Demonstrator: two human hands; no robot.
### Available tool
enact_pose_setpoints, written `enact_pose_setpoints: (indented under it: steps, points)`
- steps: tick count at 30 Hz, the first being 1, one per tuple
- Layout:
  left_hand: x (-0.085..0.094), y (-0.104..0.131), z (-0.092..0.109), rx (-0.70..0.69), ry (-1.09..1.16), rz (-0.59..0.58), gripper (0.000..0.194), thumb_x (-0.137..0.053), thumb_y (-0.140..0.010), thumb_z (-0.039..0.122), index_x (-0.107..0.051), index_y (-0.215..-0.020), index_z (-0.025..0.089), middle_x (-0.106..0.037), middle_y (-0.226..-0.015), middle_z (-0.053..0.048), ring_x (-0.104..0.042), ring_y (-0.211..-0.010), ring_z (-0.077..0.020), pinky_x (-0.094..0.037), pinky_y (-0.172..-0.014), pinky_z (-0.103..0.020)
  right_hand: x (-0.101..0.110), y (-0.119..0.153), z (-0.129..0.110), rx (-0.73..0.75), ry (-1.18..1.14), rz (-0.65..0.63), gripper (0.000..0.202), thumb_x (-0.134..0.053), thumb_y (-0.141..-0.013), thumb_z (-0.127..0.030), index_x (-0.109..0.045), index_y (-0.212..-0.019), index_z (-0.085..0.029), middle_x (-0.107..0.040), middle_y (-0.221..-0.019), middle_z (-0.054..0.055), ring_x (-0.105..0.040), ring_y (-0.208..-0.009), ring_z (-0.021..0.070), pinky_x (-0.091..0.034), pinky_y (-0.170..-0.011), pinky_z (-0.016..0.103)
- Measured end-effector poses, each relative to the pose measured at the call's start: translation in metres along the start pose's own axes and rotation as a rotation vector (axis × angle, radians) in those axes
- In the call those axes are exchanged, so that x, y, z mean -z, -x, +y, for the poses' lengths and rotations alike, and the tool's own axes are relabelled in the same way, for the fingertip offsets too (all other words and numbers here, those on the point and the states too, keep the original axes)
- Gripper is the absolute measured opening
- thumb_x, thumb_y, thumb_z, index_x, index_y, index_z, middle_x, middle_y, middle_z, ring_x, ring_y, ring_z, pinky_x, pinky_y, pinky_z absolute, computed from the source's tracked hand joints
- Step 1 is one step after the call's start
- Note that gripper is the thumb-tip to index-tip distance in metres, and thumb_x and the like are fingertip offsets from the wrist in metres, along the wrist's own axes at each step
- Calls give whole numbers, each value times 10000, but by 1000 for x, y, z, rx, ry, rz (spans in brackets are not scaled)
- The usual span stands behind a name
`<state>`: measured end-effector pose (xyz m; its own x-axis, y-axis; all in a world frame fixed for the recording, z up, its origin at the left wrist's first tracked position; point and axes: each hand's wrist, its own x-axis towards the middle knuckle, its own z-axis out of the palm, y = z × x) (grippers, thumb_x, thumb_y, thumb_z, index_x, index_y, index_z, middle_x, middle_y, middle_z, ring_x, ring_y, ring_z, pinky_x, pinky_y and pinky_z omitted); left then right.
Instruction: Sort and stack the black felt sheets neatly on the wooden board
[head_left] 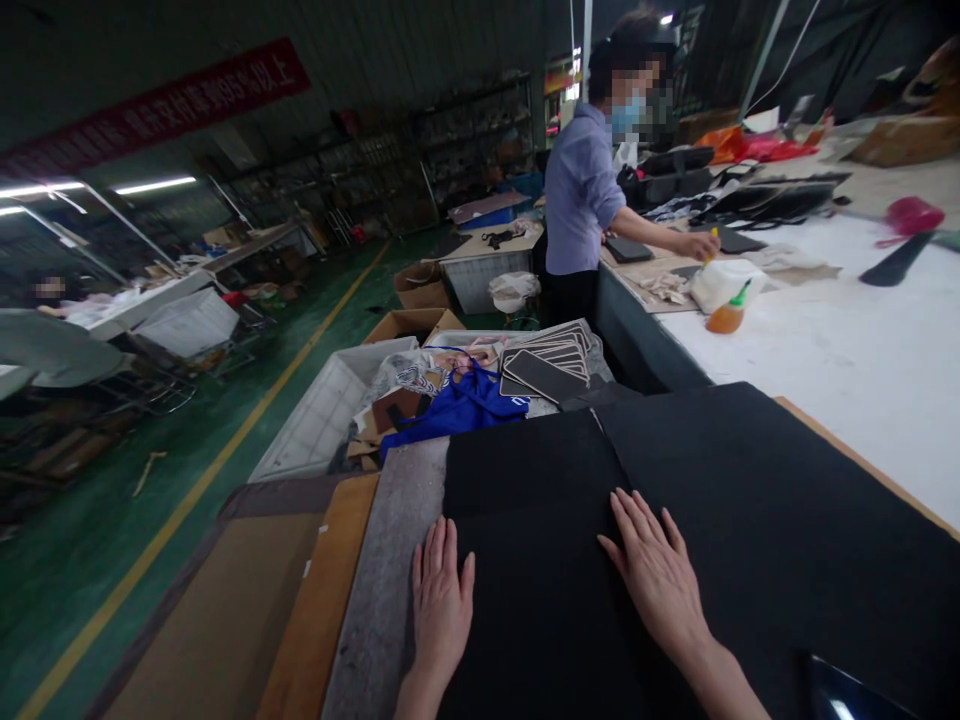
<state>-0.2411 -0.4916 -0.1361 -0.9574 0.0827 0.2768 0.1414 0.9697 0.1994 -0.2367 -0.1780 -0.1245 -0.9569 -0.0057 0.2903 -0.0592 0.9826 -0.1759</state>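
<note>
Black sheet material (540,560) covers much of the table in front of me, with a seam or edge running lengthwise beside my right hand. My left hand (442,600) lies flat on the left border of the sheet, fingers stretched forward, partly over the grey board (382,560). Palm down, my right hand (656,570) rests on the black material near that seam, thumb apart from the fingers. Neither hand grasps anything. A dark glossy object (847,690), cut off by the frame, lies at the lower right.
Beyond the table, white bins (330,400) hold a blue cloth (465,400) and a stack of dark panels (547,370). A co-worker (581,190) stands at the white table (832,350), near an orange glue bottle (727,315). A wooden strip (322,590) runs along the left.
</note>
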Motion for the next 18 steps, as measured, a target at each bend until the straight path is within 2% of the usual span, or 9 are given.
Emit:
enact_pose_setpoints:
  steps: [5,9,13,18]
  points:
    - [17,-5,0,75,166,50,491,-426,-948,327,-347,-1413,194,-423,-1449,-122,-360,-1367,-258,-366,-1098,-504,8,-5,9,0,-19,21,530,-339,-946,-494,-468,-1329,-152,-550,-1320,121,-452,-1258,268,-286,-1069,477]
    - [25,-5,6,-17,172,-7,393,-442,-942,272,-450,-1333,225,-456,-1418,-77,-363,-1365,-232,-398,-1086,-478,22,-17,10,-25,-46,-37,383,-440,-928,-427,-563,-1215,-205,-607,-1158,95,-545,-1074,269,-400,-900,445]
    - [24,-1,18,-136,132,-78,355,-474,-922,231,-517,-1273,243,-540,-1328,-54,-445,-1301,-223,-448,-1045,-461,28,-34,-2,52,-106,-89,254,-486,-917,-363,-612,-1109,-254,-615,-1100,56,-557,-1011,228,-415,-833,391]
    - [24,2,32,-135,85,-81,327,-478,-912,207,-561,-1225,253,-584,-1222,-61,-545,-1172,-229,-503,-966,-444,23,-52,-22,129,-149,-148,209,-566,-878,-278,-611,-1081,-260,-613,-1042,36,-552,-963,204,-408,-796,356]
